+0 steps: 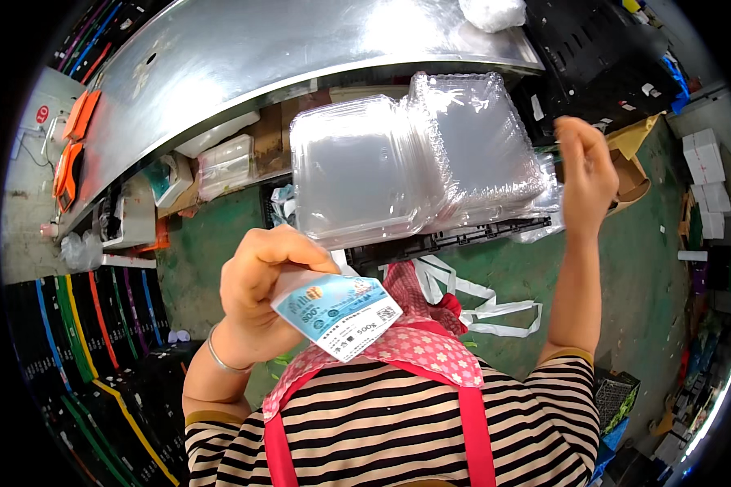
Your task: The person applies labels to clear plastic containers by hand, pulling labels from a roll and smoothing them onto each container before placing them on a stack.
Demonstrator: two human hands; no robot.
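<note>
My left hand (pixel 262 286) is closed on a blue-and-white printed label (pixel 341 313), held tilted above my apron (pixel 426 350). The label bears writing and a printed code. Raised on the right, my right hand (pixel 588 170) has its fingers curled; whether anything is in them is hidden. Between and beyond my hands stand two side-by-side stacks of clear plastic clamshell containers, a left stack (pixel 353 176) with smooth lids and a right stack (pixel 481 146) with rippled rims. Both rest on a black plastic crate (pixel 451 240).
A stainless steel table (pixel 292 55) runs across the far side, with a white plastic bag (pixel 493 12) on it. Black crates with coloured stripes (pixel 91 329) are piled at left. Orange scales (pixel 70 173) stand at the table's left end. An open cardboard box (pixel 630 182) lies right.
</note>
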